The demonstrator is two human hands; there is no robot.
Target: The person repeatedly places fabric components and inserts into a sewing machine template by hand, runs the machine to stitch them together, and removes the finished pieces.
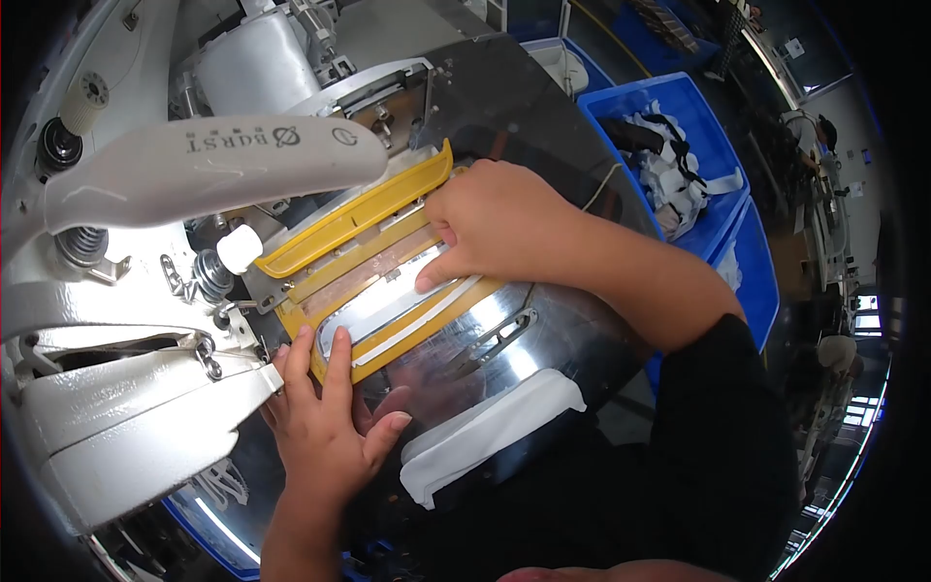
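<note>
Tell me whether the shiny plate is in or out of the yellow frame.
In: the shiny plate lies within the edges of the yellow frame.

Beyond the right hand (497, 221), a blue bin (706, 107) holds white and black cloth (671, 182); another bin (759, 276) adjoins it, behind the right forearm. Farther off past that hand, a third bin (635, 26) sits near a yellow floor line (603, 31).

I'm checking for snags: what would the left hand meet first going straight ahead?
The left hand appears to touch the yellow frame; straight across it, the curved yellow bar would probably come first, though depth is unclear.
</note>
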